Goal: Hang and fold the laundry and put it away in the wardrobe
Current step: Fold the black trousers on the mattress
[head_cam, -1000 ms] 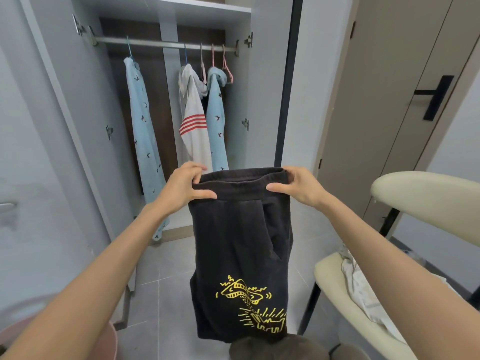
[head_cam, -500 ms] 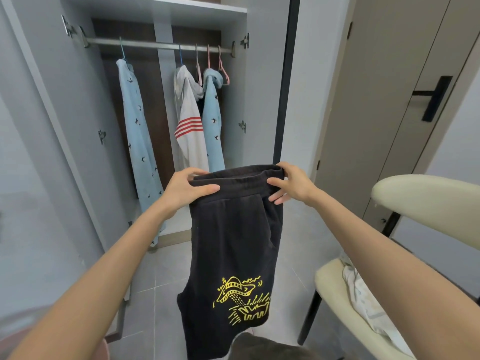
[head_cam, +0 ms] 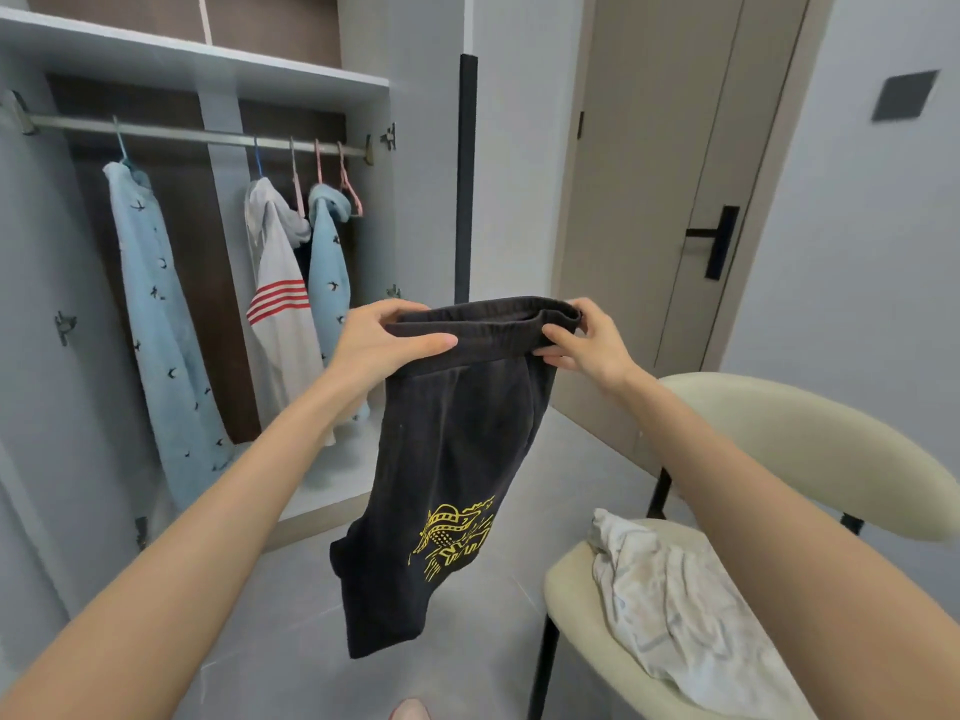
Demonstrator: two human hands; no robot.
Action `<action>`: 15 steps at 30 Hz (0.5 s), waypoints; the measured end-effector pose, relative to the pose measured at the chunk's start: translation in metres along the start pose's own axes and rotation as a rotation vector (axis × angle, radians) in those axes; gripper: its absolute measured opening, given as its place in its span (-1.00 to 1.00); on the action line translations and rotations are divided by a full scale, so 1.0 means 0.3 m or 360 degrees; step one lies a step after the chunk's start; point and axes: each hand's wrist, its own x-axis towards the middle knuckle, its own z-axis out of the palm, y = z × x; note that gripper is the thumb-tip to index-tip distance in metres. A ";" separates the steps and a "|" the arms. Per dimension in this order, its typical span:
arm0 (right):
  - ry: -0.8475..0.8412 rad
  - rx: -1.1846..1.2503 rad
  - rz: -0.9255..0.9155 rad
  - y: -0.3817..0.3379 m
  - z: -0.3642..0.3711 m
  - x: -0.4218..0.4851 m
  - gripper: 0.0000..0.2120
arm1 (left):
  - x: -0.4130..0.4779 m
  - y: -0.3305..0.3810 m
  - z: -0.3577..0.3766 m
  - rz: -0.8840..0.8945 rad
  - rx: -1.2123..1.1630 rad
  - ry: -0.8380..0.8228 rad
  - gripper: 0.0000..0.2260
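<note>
Mostly singles, with a few twos, one three, one five.
Two hands, the left hand (head_cam: pixel 382 337) and the right hand (head_cam: pixel 587 341), share one pair of black shorts (head_cam: pixel 457 433). Beyond the left hand, one rail (head_cam: pixel 197 135) carries five hanger hooks (head_cam: pixel 343 171) and three garments: two pale blue garments (head_cam: pixel 156 314) and one white striped top (head_cam: pixel 278 304). Below the right hand, one chair (head_cam: pixel 779 423) bears one crumpled pale cloth (head_cam: pixel 670 605); beyond it, one door handle (head_cam: pixel 721 241).
</note>
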 end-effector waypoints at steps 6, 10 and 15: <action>0.0303 0.0007 -0.0101 -0.100 -0.341 -0.178 -0.88 | -0.037 0.204 0.276 0.0159 -0.0212 -0.0214 -0.72; 0.0530 -0.0076 -0.0155 -0.188 -0.576 -0.319 -0.86 | -0.093 0.364 0.474 0.0233 -0.0390 -0.0374 -0.72; 0.0771 -0.0136 -0.0163 -0.271 -0.817 -0.502 -0.87 | -0.196 0.523 0.701 0.0298 -0.0556 -0.0559 -0.68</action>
